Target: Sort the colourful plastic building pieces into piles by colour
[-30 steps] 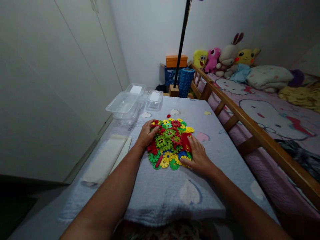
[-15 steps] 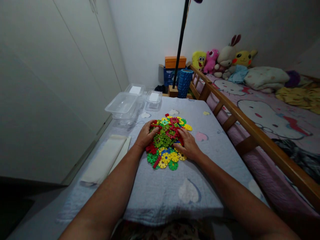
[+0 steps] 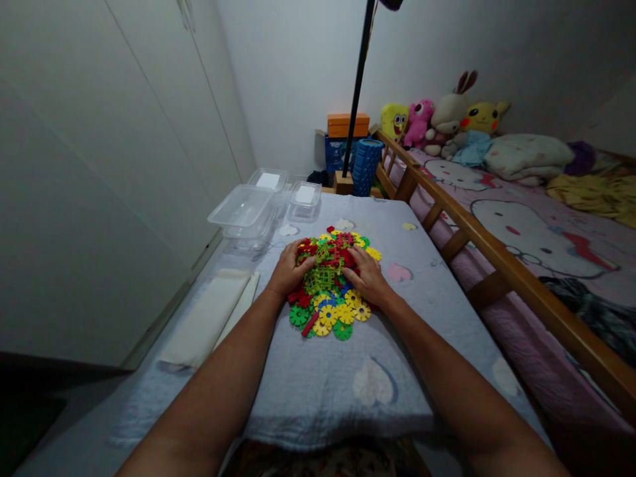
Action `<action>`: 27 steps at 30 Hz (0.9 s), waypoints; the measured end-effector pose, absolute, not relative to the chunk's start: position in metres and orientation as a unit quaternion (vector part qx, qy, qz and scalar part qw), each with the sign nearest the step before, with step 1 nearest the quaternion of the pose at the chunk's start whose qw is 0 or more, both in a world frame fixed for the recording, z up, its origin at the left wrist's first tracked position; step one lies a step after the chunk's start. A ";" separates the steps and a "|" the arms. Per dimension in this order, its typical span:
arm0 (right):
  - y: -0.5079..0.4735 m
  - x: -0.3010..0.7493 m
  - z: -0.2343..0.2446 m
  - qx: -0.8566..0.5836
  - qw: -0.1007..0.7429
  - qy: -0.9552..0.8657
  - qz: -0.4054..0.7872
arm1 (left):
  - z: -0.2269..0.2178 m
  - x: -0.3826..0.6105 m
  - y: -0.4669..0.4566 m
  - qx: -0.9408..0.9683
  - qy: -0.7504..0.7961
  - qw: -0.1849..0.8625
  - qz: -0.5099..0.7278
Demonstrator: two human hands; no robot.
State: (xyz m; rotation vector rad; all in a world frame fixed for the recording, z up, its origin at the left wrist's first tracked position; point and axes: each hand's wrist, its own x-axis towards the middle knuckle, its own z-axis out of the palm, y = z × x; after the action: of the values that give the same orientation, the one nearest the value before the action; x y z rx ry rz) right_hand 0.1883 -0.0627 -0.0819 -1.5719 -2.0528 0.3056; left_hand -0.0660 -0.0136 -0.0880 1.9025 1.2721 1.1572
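Note:
A heap of plastic building pieces [image 3: 325, 278] in green, red, yellow and blue lies mid-table. My left hand [image 3: 291, 268] rests against its left side, fingers spread over red and green square pieces, thumb pointing inward. On the opposite side my right hand [image 3: 368, 273] lies over red pieces with its fingers apart. Parts of both hands' fingertips are hidden among the pieces. Yellow flower-shaped discs [image 3: 328, 314] and a red stick piece [image 3: 309, 324] lie at the heap's near edge, below the hands.
Clear plastic tubs [image 3: 243, 209] and a smaller lidded box [image 3: 305, 197] stand at the back left. A folded cream cloth [image 3: 206, 318] lies left of my left arm. The bed's wooden rail [image 3: 457, 225] runs along the right. Behind the table rises a black pole [image 3: 356, 93].
My right hand has shifted slightly up and left over the heap, uncovering yellow discs beneath it. The green pieces between my hands have moved a little. My left hand stays almost in place.

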 end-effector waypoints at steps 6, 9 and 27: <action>-0.048 0.223 -0.089 -0.637 0.359 -0.677 0.078 | -0.096 -0.067 -0.008 0.664 0.499 0.300 0.468; -0.032 0.236 -0.095 -0.679 0.353 -0.639 0.078 | -0.096 -0.067 -0.008 0.662 0.502 0.304 0.467; -0.003 0.181 -0.063 -0.544 0.286 -0.753 0.233 | -0.087 -0.066 -0.011 0.685 0.480 0.314 0.449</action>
State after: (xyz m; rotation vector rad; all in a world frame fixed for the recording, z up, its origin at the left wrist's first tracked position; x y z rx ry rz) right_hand 0.1805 -0.0028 -0.0626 -1.4543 -2.0141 0.6236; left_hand -0.0656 -0.0110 -0.0866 1.8065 1.2657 1.1825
